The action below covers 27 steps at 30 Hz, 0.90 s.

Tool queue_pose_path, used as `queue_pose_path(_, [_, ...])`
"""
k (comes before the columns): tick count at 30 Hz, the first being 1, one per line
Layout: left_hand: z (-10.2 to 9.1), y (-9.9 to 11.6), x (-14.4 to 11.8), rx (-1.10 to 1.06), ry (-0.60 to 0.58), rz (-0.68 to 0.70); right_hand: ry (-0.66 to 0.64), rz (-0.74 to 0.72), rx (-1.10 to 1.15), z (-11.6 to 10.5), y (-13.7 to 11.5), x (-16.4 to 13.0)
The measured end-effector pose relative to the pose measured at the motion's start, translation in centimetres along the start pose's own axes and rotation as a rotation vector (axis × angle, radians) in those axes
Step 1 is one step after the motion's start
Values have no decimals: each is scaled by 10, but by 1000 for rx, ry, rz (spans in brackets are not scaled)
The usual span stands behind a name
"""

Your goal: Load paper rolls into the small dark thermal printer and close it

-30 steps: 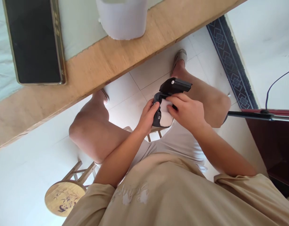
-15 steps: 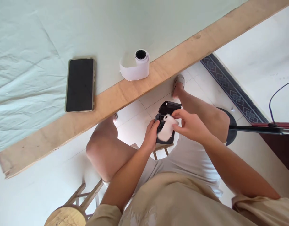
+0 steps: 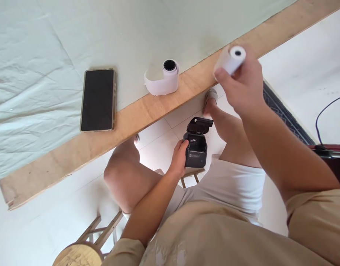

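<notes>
My left hand (image 3: 179, 158) grips the left side of a small black printer (image 3: 196, 149) held over my lap, its lid (image 3: 199, 125) flipped open. My right hand (image 3: 243, 87) is raised near the table edge and holds a white paper roll (image 3: 231, 59) with a dark core. A second white paper roll (image 3: 164, 78), partly unwound, lies on the table near its wooden edge.
A black phone (image 3: 98, 99) lies face up on the pale green cloth (image 3: 48, 44) covering the table. The wooden table edge (image 3: 109, 127) runs diagonally. A round wooden stool (image 3: 77, 253) stands at lower left. A dark pole (image 3: 329, 153) and a cable (image 3: 325, 111) are at right.
My right hand lifted the paper roll out of the printer and up toward the table edge. The view pulled back from the table. My left hand kept hold of the printer.
</notes>
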<state>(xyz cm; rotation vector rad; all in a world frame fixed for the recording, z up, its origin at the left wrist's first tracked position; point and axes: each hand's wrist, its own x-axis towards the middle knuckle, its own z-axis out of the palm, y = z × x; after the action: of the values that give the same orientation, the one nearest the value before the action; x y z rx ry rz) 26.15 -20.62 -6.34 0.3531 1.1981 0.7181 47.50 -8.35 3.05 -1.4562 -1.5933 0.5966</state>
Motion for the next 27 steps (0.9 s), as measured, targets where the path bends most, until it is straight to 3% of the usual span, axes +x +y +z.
queue_pose_path(3, [0,-1,2,-15,-2,0,57,-15,-216,9,-23,41])
queue_pose_path(7, [2,1,2,-53,-5,-21,-54,79,-378,13,-25,54])
queue_pose_path(11, [5,4,0,-101,1,-47,96,-320,-343,12,-33,33])
queue_pose_path(13, [6,4,0,-118,3,-57,27,-389,-351,21,-49,22])
queue_pose_path(16, [6,3,1,-126,-9,-60,-263,-214,-402,46,-76,19])
queue_pose_path(19, [6,2,1,-120,-28,-66,-342,-50,-382,68,-88,25])
queue_pose_path(22, [5,3,0,-118,-33,-73,-297,-33,-253,72,-84,23])
queue_pose_path(25, [4,6,-1,-134,-23,-66,-157,-80,145,59,-70,-3])
queue_pose_path(27, [4,7,-1,-135,-18,-63,3,4,438,43,-57,-34])
